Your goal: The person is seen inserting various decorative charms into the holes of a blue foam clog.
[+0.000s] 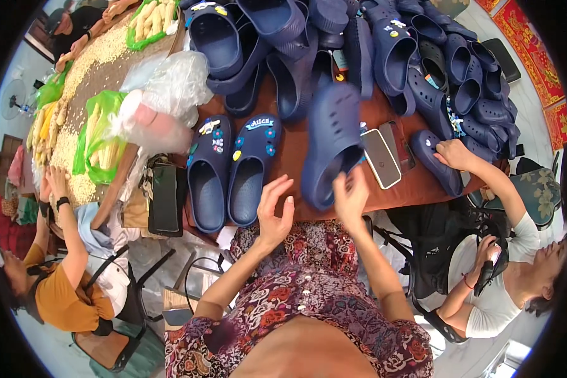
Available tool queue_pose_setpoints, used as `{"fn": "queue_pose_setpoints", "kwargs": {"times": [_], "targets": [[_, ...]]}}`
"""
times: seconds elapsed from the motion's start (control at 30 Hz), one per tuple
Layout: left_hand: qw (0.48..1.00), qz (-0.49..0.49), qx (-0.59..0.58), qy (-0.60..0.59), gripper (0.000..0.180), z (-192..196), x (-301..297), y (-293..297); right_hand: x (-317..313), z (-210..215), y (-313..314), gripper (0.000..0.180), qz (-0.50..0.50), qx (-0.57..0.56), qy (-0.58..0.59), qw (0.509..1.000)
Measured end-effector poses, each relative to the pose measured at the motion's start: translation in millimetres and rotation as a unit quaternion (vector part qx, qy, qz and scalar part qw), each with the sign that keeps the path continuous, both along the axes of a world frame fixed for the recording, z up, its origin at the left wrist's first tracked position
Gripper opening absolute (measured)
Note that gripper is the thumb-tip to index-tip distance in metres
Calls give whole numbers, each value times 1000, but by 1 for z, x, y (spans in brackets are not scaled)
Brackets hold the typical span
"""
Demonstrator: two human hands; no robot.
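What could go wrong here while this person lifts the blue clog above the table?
The right hand grips the lifted navy clog only at its heel end, so it may slip. It hangs beside two phones near the table edge and might knock them off. The left hand is open, not supporting it.

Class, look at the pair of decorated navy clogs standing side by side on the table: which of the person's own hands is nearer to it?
Left. The left hand hovers open just beside the pair of decorated clogs; the right hand is farther off, gripping a single plain clog.
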State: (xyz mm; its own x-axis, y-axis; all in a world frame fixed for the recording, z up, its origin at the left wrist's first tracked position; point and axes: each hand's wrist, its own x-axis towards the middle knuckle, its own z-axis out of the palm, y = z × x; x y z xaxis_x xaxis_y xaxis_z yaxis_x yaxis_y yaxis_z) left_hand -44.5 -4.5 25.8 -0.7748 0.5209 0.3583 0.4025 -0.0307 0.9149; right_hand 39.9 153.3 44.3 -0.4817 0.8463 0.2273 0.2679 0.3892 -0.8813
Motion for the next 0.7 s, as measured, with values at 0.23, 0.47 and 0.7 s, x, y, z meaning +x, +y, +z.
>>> {"fn": "queue_pose_setpoints", "kwargs": {"times": [0.23, 0.47, 0.7], "targets": [[994, 18, -52, 92, 48, 15, 17, -11, 38, -31, -69, 19, 48, -10, -166, 985], [986, 45, -110, 116, 45, 9, 29, -9, 45, -25, -42, 14, 147, -58, -142, 977], [997, -35, -47, 56, 30, 16, 44, -4, 0, -19, 25, 16, 94, 66, -106, 988]]}}
